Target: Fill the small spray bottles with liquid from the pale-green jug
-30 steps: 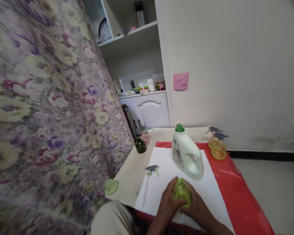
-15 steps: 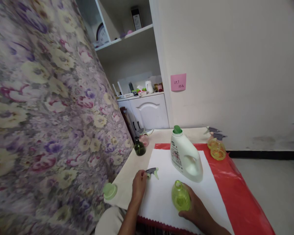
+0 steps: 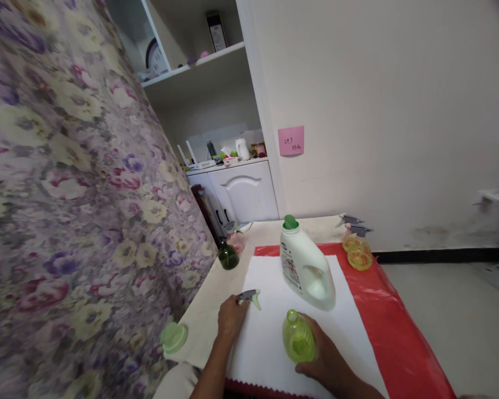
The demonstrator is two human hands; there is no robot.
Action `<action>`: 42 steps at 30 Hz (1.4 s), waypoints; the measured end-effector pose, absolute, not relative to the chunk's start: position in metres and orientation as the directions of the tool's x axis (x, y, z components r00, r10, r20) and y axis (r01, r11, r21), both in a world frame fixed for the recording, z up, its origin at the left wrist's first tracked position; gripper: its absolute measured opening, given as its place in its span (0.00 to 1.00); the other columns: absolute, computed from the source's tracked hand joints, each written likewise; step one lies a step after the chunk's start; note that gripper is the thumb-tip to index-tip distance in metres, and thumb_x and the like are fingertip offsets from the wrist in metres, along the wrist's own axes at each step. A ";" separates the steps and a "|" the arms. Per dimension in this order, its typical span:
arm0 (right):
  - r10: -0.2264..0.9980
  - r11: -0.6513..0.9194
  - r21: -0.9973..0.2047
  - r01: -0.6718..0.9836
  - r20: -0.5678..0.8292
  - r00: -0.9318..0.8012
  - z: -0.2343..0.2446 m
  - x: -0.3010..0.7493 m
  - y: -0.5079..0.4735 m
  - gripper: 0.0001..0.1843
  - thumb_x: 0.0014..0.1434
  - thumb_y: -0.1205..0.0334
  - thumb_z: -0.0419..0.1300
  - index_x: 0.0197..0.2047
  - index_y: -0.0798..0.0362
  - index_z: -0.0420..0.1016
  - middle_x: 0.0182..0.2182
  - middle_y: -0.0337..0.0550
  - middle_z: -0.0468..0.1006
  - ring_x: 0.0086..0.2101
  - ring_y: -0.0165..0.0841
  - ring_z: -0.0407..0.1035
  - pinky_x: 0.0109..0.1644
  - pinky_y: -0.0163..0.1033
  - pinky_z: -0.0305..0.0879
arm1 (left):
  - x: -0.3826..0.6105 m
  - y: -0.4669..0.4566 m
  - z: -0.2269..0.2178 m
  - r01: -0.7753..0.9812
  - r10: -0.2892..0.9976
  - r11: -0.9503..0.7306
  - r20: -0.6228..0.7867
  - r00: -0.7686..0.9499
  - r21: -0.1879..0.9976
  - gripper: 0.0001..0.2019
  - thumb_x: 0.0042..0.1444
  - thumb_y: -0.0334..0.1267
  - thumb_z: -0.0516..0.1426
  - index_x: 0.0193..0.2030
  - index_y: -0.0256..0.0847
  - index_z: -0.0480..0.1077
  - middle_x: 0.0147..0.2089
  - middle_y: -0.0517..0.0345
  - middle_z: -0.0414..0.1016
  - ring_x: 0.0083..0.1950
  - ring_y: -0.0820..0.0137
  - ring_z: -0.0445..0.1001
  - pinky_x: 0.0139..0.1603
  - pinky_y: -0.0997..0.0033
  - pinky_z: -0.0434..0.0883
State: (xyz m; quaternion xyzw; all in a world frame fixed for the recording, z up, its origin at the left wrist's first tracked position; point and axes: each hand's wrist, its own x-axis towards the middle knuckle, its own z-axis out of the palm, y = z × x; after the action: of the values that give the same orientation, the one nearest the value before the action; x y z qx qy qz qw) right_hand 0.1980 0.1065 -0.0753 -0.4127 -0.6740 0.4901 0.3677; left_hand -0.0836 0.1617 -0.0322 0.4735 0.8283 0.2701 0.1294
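My right hand (image 3: 325,350) is closed round a translucent yellow-green spray bottle (image 3: 298,339), which has no top on its neck and tilts a little. My left hand (image 3: 232,317) grips a grey and pale green trigger spray head (image 3: 249,297) over the left part of the white sheet (image 3: 266,343). Beyond both hands stands a large pale green detergent jug (image 3: 305,266) with a handle; its mouth is uncapped and shows a dark green spout. A light green cap (image 3: 173,337) lies at the table's left corner.
Yellow spray bottles (image 3: 360,256) stand at the back right on red plastic (image 3: 393,327). At the back left are a dark green pump bottle (image 3: 228,256) and a pink bottle (image 3: 235,240). A floral curtain (image 3: 87,221) hangs along the left side; a wall lies behind.
The whole view has shifted slightly, so things appear farther left. My left hand has lifted or turned the spray head a little; my right hand keeps hold of the bottle.
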 end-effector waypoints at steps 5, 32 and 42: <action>0.917 0.210 -0.963 0.172 0.133 -0.377 -0.085 0.198 0.109 0.51 0.36 0.72 0.66 0.64 0.48 0.54 0.63 0.49 0.64 0.62 0.48 0.57 0.67 0.53 0.51 | -0.088 0.152 -0.020 0.442 0.842 0.303 -0.020 -0.540 0.844 0.15 0.48 0.47 0.61 0.20 0.41 0.66 0.14 0.65 0.67 0.27 0.63 0.75 0.30 0.70 0.65; 0.902 0.336 -0.893 0.300 0.214 -0.375 -0.069 0.205 0.096 0.49 0.36 0.71 0.67 0.63 0.51 0.57 0.60 0.50 0.65 0.60 0.45 0.59 0.66 0.48 0.55 | 0.024 0.070 0.123 -0.456 0.806 -0.447 0.125 -0.579 0.769 0.16 0.42 0.32 0.70 0.40 0.36 0.77 0.33 0.58 0.82 0.31 0.76 0.78 0.36 0.83 0.76; 0.890 0.365 -0.874 0.322 0.225 -0.398 -0.062 0.207 0.093 0.49 0.36 0.72 0.68 0.62 0.53 0.58 0.58 0.51 0.65 0.59 0.45 0.60 0.65 0.49 0.55 | 0.041 0.077 0.107 -0.412 0.839 -0.404 0.151 -0.523 0.817 0.14 0.44 0.35 0.68 0.40 0.38 0.77 0.35 0.61 0.80 0.32 0.78 0.75 0.37 0.81 0.73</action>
State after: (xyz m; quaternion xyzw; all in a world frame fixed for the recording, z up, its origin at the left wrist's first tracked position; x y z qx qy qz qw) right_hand 0.2070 0.0928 -0.0618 -0.4092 -0.7406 0.3877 0.3658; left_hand 0.0408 0.0773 0.1067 0.2850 0.3750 0.7878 0.3969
